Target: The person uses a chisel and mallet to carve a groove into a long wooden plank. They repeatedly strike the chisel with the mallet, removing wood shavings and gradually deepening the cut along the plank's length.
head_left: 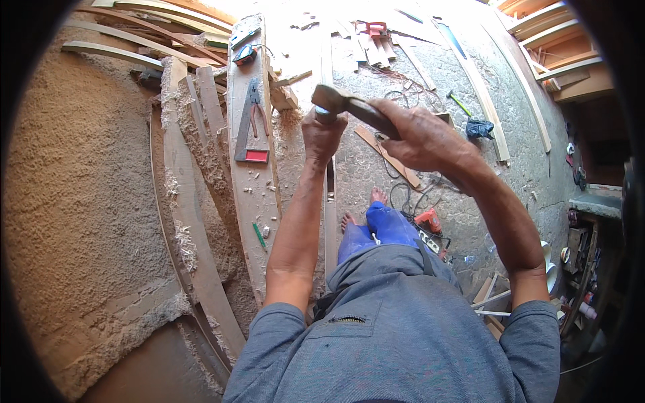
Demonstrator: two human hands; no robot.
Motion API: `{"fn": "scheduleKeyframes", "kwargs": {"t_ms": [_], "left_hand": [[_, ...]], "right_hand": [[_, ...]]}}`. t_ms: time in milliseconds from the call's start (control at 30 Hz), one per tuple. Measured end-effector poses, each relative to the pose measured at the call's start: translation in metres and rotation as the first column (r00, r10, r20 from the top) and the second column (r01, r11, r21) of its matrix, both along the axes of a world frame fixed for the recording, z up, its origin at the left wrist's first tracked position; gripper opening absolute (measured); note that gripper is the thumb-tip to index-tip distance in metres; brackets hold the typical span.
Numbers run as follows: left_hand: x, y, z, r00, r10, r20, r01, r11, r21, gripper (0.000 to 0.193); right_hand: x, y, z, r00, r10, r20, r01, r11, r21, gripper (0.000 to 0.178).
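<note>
Arms point(293, 228): we stretch both forward, right elbow bent outward; our left hand point(324, 139) is fisted around a shiny-ended tool point(325, 117), our right hand point(424, 138) wrapped around the hammer point(359, 109) handle.
Plank point(259, 201): its right edge runs beside our left forearm; concrete floor point(500, 208) opens to our right.
Narrow timber point(331, 228): passes beneath the left fist, long axis running away from us.
Hammer: handle slants forward-left, head above the left fist.
Shiny-ended tool: end faces up; contact with the hammer unclear.
</note>
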State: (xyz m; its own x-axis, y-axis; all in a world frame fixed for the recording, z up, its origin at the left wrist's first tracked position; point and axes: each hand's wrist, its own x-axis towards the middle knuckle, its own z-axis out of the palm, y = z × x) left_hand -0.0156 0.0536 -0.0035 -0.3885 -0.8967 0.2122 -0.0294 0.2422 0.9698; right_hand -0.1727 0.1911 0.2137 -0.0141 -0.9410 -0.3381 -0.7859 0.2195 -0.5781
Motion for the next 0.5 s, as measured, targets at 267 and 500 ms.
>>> {"fn": "scheduleKeyframes", "kwargs": {"t_ms": [267, 500], "left_hand": [[-0.021, -0.023, 0.005, 1.000, 0.018, 0.003, -0.018, 0.960, 0.281, 0.019], [-0.005, 0.012, 0.028, 0.999, 0.016, 0.047, -0.023, 0.987, 0.157, 0.021]], "right_hand": [[-0.007, -0.065, 0.109, 0.938, -0.141, 0.316, 0.346, 0.397, -0.850, 0.033], [-0.004, -0.022, -0.035, 0.999, 0.043, -0.029, -0.041, 0.996, 0.074, 0.042]]}}
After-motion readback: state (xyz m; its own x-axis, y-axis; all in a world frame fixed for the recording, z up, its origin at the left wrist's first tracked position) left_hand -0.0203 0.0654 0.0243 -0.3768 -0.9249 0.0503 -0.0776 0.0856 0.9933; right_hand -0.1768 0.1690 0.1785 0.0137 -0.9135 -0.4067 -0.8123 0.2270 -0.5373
